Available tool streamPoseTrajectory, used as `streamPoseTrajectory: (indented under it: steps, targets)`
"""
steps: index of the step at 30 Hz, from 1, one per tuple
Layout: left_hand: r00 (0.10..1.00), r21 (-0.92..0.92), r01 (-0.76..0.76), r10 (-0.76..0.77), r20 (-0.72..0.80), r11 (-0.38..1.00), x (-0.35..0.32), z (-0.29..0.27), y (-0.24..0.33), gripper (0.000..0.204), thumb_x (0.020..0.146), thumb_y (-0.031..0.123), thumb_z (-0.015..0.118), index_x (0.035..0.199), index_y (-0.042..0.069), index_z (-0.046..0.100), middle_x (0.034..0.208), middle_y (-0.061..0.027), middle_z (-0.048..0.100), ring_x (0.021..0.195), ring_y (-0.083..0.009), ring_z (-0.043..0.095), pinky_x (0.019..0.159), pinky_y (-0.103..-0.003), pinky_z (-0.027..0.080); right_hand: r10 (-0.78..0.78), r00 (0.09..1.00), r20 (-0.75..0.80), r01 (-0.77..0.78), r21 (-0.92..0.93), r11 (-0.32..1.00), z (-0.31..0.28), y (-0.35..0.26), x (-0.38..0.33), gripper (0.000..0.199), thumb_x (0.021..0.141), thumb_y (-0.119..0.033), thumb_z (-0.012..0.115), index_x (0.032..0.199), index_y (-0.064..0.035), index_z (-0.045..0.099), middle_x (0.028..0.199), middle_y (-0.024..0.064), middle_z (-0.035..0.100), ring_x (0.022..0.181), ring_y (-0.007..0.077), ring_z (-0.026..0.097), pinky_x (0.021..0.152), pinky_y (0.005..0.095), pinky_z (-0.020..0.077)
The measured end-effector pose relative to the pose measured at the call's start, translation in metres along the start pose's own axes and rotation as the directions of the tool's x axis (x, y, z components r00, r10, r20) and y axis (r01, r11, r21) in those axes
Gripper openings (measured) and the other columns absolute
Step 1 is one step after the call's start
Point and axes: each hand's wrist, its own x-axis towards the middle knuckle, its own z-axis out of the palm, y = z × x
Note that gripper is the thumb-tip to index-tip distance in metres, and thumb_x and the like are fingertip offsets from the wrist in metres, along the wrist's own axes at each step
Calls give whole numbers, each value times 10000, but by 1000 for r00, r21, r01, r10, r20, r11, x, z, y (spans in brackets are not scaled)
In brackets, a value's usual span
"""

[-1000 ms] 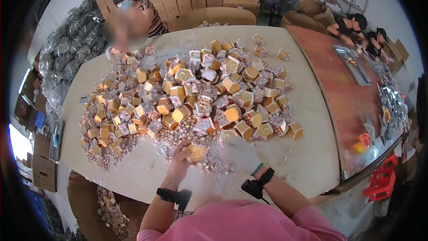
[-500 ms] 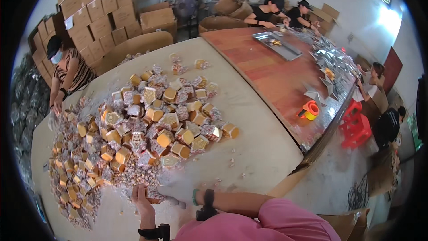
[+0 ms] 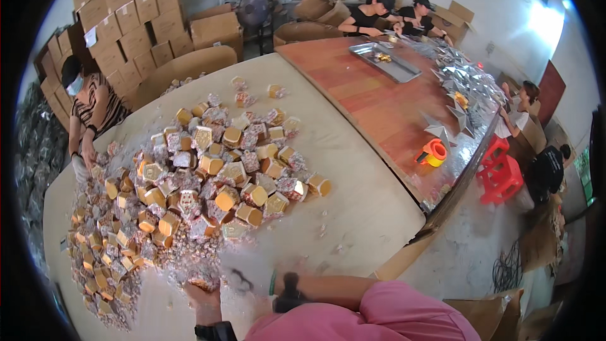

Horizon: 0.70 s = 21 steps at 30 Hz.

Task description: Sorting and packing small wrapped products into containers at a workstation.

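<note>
1. The left hand, nearest the piece, has its fingers clamped on a small brown piece.
2. That piece lies at the fingertips, on their far side; its long axis is too blurred to tell.
3. The right hand, pale and smeared, is just beside, to the piece's right; whether its fingers are apart or together, I cannot tell.
4. Beyond both, gold-and-speckled blocks heap across the pale table.

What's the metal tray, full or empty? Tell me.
Mostly empty: the metal tray holds a small gold cluster, and most of its bottom shows bare.
</note>
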Motion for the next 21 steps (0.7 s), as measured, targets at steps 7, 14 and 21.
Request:
streamPoseTrajectory:
  steps: [7,14,21]
  targets:
    - [991,217,-108,89,97,970,28,-34,6,205,875,216,539,987,64,618,854,-30,618,723,-193,587,680,-326,497,-195,981,-5,183,-319,930,-47,-21,3,230,900,-232,519,737,-71,535,693,3,489,605,100,473,536,260,392]
    - [840,848,-523,119,529,-85,9,52,29,295,779,148,602,1050,32,584,867,-106,593,801,-211,611,661,-324,491,-187,977,-103,187,-5,982,-129,-19,-20,91,857,-101,516,840,-22,556,805,63,556,707,168,534,634,328,444]
    - [556,286,-596,-129,821,-751,41,102,-22,455,730,103,617,1154,37,467,987,-136,562,840,-296,627,642,-399,521,-140,956,-258,173,109,979,-114,-34,-43,122,873,-133,536,820,-24,552,749,69,545,656,188,509,655,341,440]
